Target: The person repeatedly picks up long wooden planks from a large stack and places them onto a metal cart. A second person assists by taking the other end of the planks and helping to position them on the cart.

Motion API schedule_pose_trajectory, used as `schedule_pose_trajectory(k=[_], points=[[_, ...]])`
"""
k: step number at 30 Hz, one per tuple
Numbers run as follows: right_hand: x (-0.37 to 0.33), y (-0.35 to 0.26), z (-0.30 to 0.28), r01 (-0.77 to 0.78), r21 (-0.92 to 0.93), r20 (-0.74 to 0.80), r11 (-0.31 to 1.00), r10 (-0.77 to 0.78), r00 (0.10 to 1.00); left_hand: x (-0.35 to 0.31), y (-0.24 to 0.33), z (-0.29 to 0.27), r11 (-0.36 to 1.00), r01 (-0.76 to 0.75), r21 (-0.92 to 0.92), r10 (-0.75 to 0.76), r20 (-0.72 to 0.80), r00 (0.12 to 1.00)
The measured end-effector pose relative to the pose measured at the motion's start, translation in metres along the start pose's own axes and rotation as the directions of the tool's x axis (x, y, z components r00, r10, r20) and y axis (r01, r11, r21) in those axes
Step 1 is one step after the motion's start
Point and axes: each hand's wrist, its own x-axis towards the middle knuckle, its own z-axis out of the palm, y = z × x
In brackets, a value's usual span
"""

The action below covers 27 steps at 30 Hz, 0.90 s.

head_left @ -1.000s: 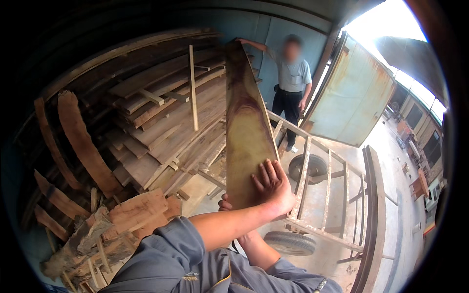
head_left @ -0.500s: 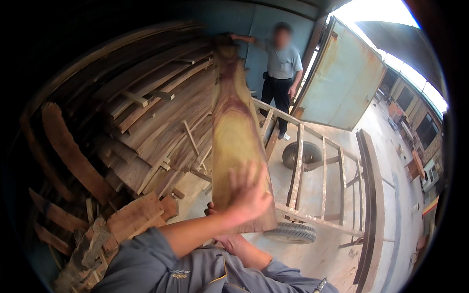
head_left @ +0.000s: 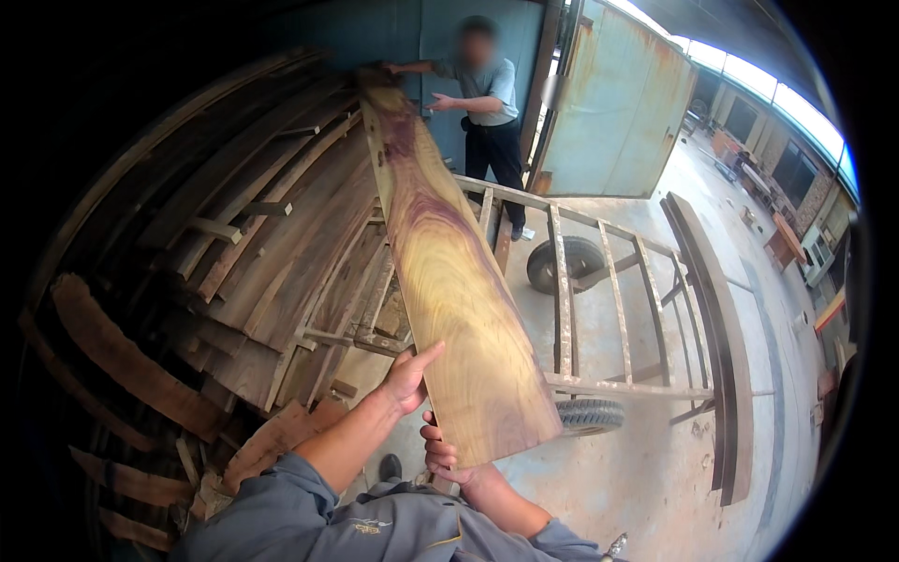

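Your grip is the weak point: both hands bear at the near left edge of the board point(head_left: 468, 300), so an uneven lift could roll it down to the right. Farther left, the stacked planks point(head_left: 314, 225) could snag it if it swings that way. A co-worker's hand point(head_left: 393, 67) is at the far end. Your left hand point(head_left: 405, 379) lays an outstretched thumb on the edge; whether its fingers close underneath, I cannot tell. Your right hand point(head_left: 452, 459) curls its fingers round the near left corner. To the right stands a barred frame point(head_left: 562, 300).
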Motion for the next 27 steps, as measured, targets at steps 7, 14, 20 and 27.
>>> schedule_pose_trajectory(k=[7,14,20,27], points=[[-0.078,0.015,0.065,0.625,-0.439,-0.109,0.646,-0.728,0.676,-0.001,-0.002,-0.007,0.999,-0.051,0.017,0.051,-0.045,0.998],[-0.086,0.019,0.061,0.409,-0.815,-0.272,0.410,-0.894,0.355,0.004,-0.007,-0.026,0.999,0.008,0.032,-0.006,-0.086,0.996],[-0.066,0.015,0.045,0.278,-0.839,-0.402,0.467,-0.877,0.263,0.005,-0.014,-0.051,0.993,0.023,0.115,-0.013,-0.091,0.996],[-0.064,0.015,0.042,0.293,-0.855,-0.372,0.427,-0.900,0.225,-0.003,-0.003,-0.050,0.991,0.006,0.135,-0.003,-0.028,1.000]])
